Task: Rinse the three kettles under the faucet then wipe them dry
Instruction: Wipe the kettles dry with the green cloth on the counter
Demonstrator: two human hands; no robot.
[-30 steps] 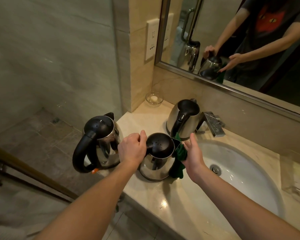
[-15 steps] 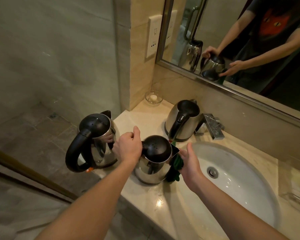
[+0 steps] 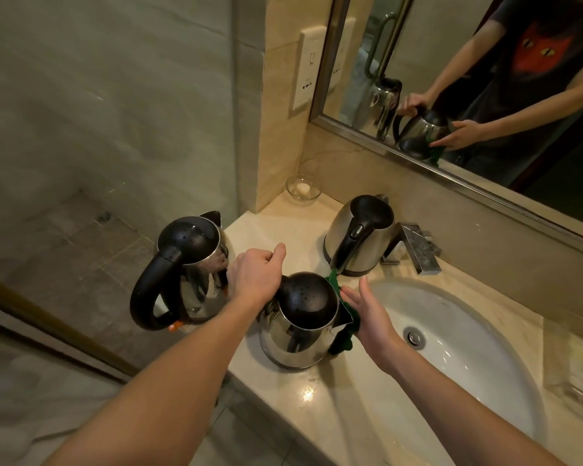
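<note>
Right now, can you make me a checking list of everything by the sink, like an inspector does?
Surface: beige stone counter around a white sink; faucet not running.
Job's things: three steel kettles upright on the counter: left kettle at the edge, back kettle beside the faucet, near kettle with droplets on its lid; green cloth against its side.
Clutter: small glass dish in the corner.
Grippers: left hand grips the near kettle's handle; right hand presses the cloth on it, fingers straight.
Cables: nothing seen.
Surroundings: mirror, wall socket, tiled floor.
</note>
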